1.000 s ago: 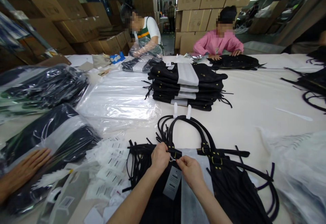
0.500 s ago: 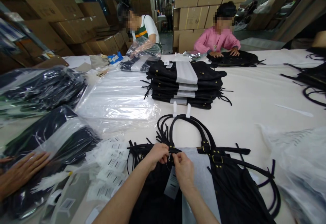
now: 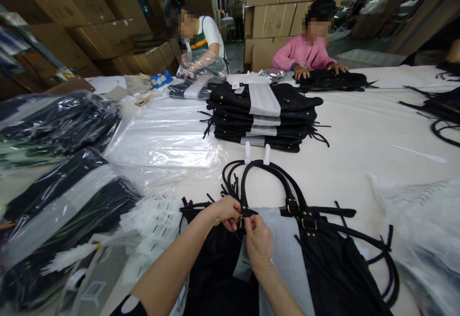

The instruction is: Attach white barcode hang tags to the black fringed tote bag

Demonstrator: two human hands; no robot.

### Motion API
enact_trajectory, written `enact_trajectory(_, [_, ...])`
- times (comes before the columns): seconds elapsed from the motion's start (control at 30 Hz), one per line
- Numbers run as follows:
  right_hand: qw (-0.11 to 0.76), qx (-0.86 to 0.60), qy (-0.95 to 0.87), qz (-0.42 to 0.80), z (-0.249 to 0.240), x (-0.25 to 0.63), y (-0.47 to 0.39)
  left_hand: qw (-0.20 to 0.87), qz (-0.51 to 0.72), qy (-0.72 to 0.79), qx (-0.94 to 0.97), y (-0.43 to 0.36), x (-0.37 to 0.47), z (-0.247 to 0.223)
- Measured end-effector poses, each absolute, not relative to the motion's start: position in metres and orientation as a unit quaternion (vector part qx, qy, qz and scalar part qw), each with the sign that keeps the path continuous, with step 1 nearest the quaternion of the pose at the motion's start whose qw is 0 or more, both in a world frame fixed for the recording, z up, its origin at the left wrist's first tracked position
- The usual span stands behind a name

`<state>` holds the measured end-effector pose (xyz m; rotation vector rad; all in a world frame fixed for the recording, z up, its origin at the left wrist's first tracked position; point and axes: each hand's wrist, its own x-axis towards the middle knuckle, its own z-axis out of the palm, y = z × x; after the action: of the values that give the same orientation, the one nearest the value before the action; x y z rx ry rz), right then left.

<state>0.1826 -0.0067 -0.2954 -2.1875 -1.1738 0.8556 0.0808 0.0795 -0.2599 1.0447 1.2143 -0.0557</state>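
Observation:
A black handbag [image 3: 223, 270] lies in front of me with its round handles standing up and a pale paper band [image 3: 283, 258] across it. My left hand [image 3: 227, 213] is closed in a pinch at the foot of the left handle. Right beside it, my right hand [image 3: 259, 240] pinches at the same spot. Between them shows a bit of thin string, mostly hidden by the fingers. A grey hang tag [image 3: 242, 263] dangles just below, partly behind my right hand. White wraps [image 3: 267, 154] sit on top of the handle.
Loose printed tags [image 3: 158, 230] lie left of the handbag, near plastic-wrapped bags [image 3: 72, 201]. Beyond are clear plastic sleeves [image 3: 165, 136] and a stack of black bags [image 3: 264, 110]. Two co-workers [image 3: 206, 38] handle bags across the table. Crumpled white plastic [image 3: 424, 230] lies right.
The co-worker's hand at the left has drawn back from the wrapped bag, mostly out of view. My hands stay at the handle's foot; the hang tag has shifted slightly behind my right hand.

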Motion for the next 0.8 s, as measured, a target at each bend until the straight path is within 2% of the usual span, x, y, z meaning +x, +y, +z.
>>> enact_trajectory(0.5, [0.317,-0.78,-0.42,0.339,-0.299,0.18,-0.006,0.659,-0.043,0.539,0.523,0.079,0.084,-0.265])
enact_trajectory(0.8, [0.311,-0.72,-0.456,0.422,-0.287,0.193,-0.004,0.51,0.065,0.604,0.608,0.066,0.076,-0.261])
